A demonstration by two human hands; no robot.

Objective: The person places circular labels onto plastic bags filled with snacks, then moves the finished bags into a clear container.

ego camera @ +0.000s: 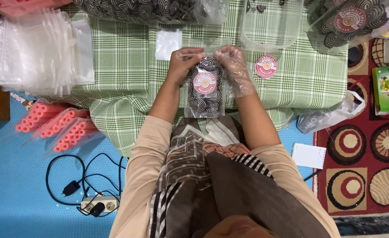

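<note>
1. The left hand and the right hand are both pinched on the top edge of a small clear pouch, one at each upper corner, so the mouth is stretched flat between them.
2. The pouch hangs upright just above the checked cloth on the surface, directly in front of the person. It is full of dark spiral-patterned snacks, with a round red sticker on its front.
3. The right hand wears a thin see-through plastic glove, probably to keep food clean; the left looks bare.
4. A loose round red sticker lies on the cloth just beside the right hand, within easy reach.
5. A stack of empty clear bags sits to the left, well apart from the hands.
6. A large bag of the same spiral snacks lies at the far edge of the cloth, and an empty clear tub stands beside it.
7. Packs of pink tube-shaped snacks rest on the blue floor mat, near a power strip and its black cable.
</note>
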